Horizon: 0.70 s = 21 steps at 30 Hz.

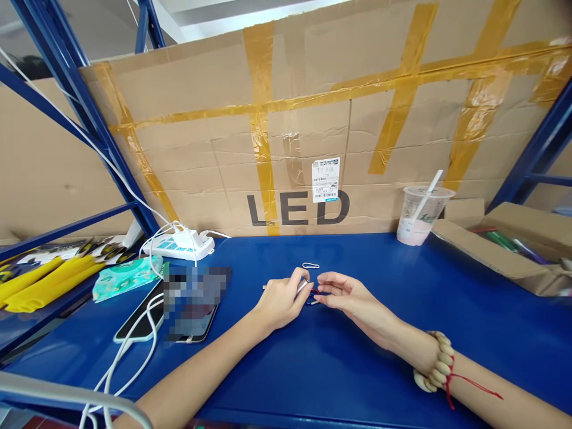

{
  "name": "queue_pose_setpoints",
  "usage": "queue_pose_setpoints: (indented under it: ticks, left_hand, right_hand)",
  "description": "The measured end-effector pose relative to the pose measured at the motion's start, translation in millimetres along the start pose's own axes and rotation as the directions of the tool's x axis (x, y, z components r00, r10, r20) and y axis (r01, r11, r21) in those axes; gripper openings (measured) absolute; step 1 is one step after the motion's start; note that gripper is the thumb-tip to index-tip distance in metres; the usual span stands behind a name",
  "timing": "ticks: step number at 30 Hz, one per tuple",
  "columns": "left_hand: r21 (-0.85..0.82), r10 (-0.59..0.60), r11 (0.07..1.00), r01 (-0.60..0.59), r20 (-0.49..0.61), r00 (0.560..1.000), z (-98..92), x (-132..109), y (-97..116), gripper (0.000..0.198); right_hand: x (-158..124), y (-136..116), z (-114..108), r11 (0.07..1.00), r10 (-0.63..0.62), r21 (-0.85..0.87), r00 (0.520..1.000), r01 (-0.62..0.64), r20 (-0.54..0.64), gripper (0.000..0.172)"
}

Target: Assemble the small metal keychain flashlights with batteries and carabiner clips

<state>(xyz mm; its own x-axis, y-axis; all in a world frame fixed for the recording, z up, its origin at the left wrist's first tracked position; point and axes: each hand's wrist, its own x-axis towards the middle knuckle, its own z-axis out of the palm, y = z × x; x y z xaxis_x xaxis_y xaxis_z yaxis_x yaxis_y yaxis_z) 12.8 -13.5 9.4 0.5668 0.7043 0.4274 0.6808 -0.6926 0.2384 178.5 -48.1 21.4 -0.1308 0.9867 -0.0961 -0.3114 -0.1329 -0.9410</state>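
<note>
My left hand (pixel 283 298) is closed around a slim silvery object (pixel 302 286), most of which the fingers hide. A thin end of something pokes out on the left side of that hand. Close by on the right, my right hand (pixel 351 298) has its fingers curved, their tips at a small dark red piece (pixel 314 292) too small to name. Just under the fingertips, something small, blue and pale shows on the table. A silver carabiner-like clip (pixel 310 266) lies flat just beyond both hands.
The blue table (pixel 384 375) meets a tall cardboard sheet (pixel 201 155). At left are a phone (pixel 143 319), a pixelated device, white cables, a power strip (pixel 161 247) and a teal packet (pixel 123 280). A plastic cup (pixel 417 220) and an open box (pixel 540 277) stand right.
</note>
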Motion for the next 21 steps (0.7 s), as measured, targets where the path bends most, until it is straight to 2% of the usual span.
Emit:
queue_pose_setpoints:
  ticks: [7, 14, 21]
  left_hand:
    - [-0.001, 0.021, 1.0, -0.021, 0.002, 1.0, 1.9, -0.6, -1.8, 0.017]
    - [-0.019, 0.015, 1.0, -0.014, 0.024, 1.0, 0.0, 0.7, 0.6, 0.017]
    - [-0.018, 0.025, 1.0, -0.025, 0.002, 1.0, 1.5, 0.0, -2.3, 0.018]
  right_hand:
    - [-0.3, 0.7, -1.5, 0.998, 0.008, -0.06, 1.0, -0.007, 0.019, 0.036]
    - [4.7, 1.7, -6.9, 0.995, -0.01, -0.098, 0.999, 0.006, -0.04, 0.036]
    - [4.2, 6.0, -7.6, 0.993, -0.005, -0.119, 0.999, 0.009, 0.036, 0.037]
